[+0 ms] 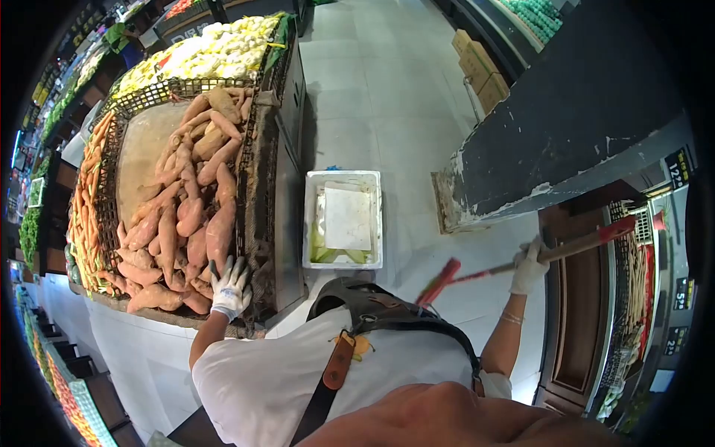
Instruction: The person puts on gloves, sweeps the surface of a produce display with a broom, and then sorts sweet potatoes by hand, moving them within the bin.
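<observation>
My left hand (232, 287), in a white glove with grey fingertips, lies with fingers spread on the near right corner of the sweet potato display. Its fingertips touch the sweet potatoes (171, 223), which are heaped in a black crate. My right hand (531, 266), in a white glove, is wrapped around the shaft of a broom (570, 247) out to my right. The broom's red head (439, 283) is low, near my body; its bristles are blurred. Red also covers the shaft's far end.
A white foam box (344, 220) with a white sheet and green leaves stands on the floor ahead. Carrots (91, 201) and wrapped pale produce (201, 48) border the sweet potatoes. A dark pillar (566, 127) with chipped edges juts in at right; cardboard boxes (480, 71) lie beyond.
</observation>
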The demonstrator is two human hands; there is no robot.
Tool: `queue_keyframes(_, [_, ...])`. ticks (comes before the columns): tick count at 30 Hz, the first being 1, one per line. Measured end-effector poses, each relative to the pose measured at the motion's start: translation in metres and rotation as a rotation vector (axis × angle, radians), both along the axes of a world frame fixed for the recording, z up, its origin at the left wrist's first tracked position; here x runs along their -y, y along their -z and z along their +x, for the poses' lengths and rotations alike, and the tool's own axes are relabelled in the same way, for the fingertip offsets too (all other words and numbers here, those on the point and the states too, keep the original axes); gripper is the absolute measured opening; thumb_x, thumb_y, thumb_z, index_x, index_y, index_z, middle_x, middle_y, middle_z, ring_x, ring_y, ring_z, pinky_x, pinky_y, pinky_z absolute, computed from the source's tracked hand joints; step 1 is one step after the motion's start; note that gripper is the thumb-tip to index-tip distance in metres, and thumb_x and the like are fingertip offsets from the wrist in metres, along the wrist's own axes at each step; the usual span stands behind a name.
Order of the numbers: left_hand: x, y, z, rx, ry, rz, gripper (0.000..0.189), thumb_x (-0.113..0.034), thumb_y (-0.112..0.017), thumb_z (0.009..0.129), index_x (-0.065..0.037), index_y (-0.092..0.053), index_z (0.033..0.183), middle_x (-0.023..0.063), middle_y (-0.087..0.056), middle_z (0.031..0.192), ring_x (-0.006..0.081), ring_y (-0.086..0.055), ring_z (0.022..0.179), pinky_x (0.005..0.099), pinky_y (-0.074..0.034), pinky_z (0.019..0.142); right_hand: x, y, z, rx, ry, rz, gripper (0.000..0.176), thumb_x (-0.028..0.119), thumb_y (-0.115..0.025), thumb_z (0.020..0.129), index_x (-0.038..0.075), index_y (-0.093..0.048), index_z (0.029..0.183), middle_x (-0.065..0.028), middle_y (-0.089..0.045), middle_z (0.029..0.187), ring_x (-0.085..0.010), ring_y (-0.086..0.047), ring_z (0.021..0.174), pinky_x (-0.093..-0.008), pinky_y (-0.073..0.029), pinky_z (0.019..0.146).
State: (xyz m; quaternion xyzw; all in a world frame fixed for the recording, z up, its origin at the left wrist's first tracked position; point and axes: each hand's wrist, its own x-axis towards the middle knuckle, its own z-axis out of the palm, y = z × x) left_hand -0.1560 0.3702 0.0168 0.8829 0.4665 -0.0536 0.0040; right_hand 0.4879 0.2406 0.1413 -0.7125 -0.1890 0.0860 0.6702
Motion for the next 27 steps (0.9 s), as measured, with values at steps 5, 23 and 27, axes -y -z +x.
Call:
queue_keyframes(5, [0.0, -0.013, 0.021, -0.155, -0.158, -0.149, 0.054, -0.031, -0.065, 0.075, -0.008, -0.059, 0.124, 0.0091, -0.029, 0.154, 0.0304, -0.019, 0.145, 0.0686, -0.005, 0.112, -0.086, -0.005, 0.032, 0.038, -0.18, 0.228, 0.039, 0.025, -0.055, 0.099, 0.011, -0.042, 0.066, 0.0003, -0.043, 0.052, -0.0051, -0.034, 0.041, -0.0232, -0.027, 0.04])
queue_keyframes(23, [-0.075, 0.068, 0.4, -0.014, -0.947, -0.237, 0.054, -0.039, -0.062, 0.078, -0.015, -0.059, 0.127, 0.0147, -0.044, 0.144, 0.0319, -0.035, 0.137, 0.0626, -0.013, 0.113, -0.52, 0.093, 0.248, -0.164, -0.665, -0.027, 0.028, 0.026, -0.067, 0.091, 0.004, -0.059, 0.076, -0.0029, -0.06, 0.065, -0.0096, -0.051, 0.05, -0.026, -0.039, 0.047])
queue_keyframes(27, [-0.125, 0.065, 0.481, 0.233, -0.721, -0.219, 0.042, -0.04, -0.059, 0.08, -0.014, -0.067, 0.113, 0.012, -0.054, 0.135, 0.0343, -0.042, 0.132, 0.0605, -0.017, 0.112, -0.579, 0.127, 0.245, -0.121, -0.746, -0.082, 0.031, 0.026, -0.066, 0.092, 0.004, -0.06, 0.071, -0.0036, -0.061, 0.066, -0.0109, -0.054, 0.058, -0.0284, -0.042, 0.056])
